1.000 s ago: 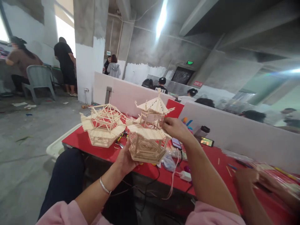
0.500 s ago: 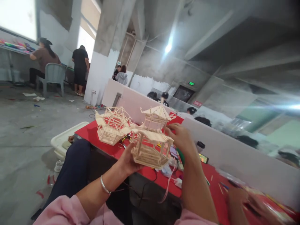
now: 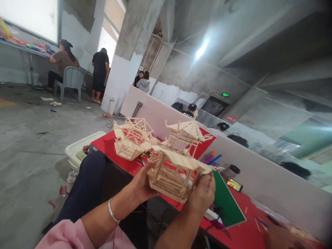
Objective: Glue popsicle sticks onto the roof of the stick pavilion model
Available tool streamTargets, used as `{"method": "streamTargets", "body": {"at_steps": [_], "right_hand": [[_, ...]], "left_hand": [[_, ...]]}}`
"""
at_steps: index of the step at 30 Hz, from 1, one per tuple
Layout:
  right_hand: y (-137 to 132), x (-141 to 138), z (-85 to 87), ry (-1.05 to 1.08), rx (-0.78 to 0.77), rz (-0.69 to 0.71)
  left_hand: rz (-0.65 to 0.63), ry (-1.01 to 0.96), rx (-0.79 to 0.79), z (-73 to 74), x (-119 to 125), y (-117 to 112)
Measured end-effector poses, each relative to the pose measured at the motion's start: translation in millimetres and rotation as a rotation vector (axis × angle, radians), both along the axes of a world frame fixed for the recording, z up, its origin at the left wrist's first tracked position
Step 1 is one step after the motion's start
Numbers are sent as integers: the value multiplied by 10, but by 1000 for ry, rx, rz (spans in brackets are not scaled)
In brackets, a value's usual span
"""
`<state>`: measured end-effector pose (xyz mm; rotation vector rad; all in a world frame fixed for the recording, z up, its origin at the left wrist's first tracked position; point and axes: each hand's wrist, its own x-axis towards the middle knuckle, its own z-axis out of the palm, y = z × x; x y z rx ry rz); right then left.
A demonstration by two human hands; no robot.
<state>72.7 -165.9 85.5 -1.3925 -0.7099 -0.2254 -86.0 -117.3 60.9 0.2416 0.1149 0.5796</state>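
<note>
Pale-wood two-tiered pavilion (image 3: 178, 157) gains support over the near edge of the red worktop (image 3: 241, 233): left grip (image 3: 143, 182) clasps one side; right grip (image 3: 203, 194), lowered from the upper tier (image 3: 184, 131), apparently clasps the other.

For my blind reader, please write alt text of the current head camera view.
The left hand and right hand hold a pavilion model of thin pale sticks, with two roofs, at a red table. A second stick model stands behind, to the left; a green board shows at right.
</note>
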Motion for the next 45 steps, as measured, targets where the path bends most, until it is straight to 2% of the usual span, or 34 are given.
{"method": "streamTargets", "body": {"at_steps": [6,13,21,36,45], "right_hand": [[58,15,-115,52,-42,141],[8,-4,-62,70,-67,79],[-23,-68,-58,54,-77,128],[-37,-88,-71,-17,-103,151],[-40,-99,-68,17,-58,176]], "left_hand": [[4,19,-23,-19,-59,31],[-1,9,-11,-14,-26,-1],[16,22,6,-54,-44,-1],[40,58,21,-22,-84,-30],[60,76,10,42,-94,-62]]}}
